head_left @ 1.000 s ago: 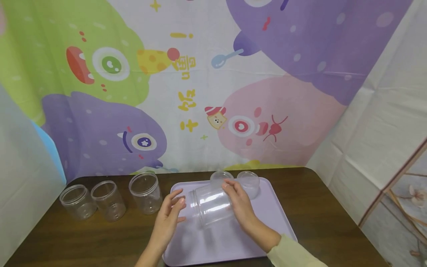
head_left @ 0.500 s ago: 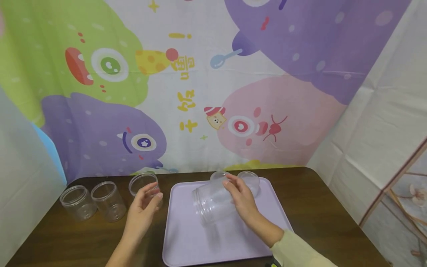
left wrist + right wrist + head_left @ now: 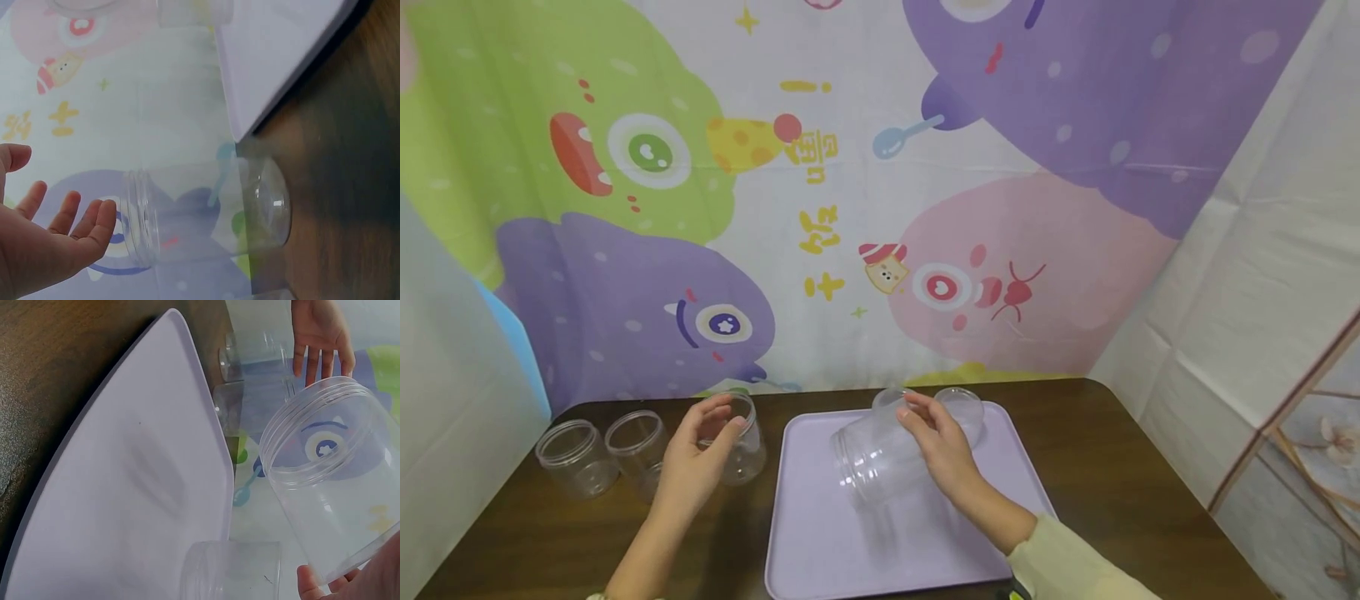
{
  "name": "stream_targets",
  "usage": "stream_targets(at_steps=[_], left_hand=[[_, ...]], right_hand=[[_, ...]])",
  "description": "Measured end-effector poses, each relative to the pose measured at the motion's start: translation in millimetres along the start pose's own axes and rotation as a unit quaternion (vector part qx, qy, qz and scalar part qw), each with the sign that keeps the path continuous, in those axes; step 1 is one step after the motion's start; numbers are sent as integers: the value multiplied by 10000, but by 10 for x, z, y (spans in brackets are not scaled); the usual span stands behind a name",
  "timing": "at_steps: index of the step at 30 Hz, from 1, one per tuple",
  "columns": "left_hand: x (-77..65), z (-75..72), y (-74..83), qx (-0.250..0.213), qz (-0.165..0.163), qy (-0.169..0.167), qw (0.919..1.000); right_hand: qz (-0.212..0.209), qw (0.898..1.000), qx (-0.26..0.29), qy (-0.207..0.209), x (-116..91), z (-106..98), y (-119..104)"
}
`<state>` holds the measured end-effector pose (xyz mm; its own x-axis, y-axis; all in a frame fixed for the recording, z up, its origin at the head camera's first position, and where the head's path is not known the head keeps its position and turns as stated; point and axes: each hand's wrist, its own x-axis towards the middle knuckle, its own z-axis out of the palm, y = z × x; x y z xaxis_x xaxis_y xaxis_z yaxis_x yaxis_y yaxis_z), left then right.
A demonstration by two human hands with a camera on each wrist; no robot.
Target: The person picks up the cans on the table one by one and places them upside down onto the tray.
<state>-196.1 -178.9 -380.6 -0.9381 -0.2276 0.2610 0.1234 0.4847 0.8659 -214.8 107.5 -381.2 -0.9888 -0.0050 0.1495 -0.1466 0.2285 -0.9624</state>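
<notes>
Right hand (image 3: 951,454) is gripping a tilted jar (image 3: 880,462) over the tray (image 3: 827,554).
The left hand (image 3: 691,458), relaxed and unclasped, is hovering near an upright jar (image 3: 200,212).

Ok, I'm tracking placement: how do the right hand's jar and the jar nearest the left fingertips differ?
The held jar is tilted sideways; the standing jar is upright. The held jar is over the tray, the standing jar on the table. Both are clear with ridged necks.

Soft, fairly even light; blurry shadow on tray (image 3: 820,546); glints on jar (image 3: 876,462).
</notes>
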Motion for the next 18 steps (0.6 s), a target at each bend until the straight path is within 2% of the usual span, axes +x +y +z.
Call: stream_targets(at_steps=[9, 18], left_hand=[[106, -41, -58, 500, 400, 107, 9979], [191, -38, -109, 999, 920, 270, 9904]], right_hand=[[-107, 9995, -252, -133, -13, 0, -33], [-380, 9976, -548, -184, 31, 40, -35]])
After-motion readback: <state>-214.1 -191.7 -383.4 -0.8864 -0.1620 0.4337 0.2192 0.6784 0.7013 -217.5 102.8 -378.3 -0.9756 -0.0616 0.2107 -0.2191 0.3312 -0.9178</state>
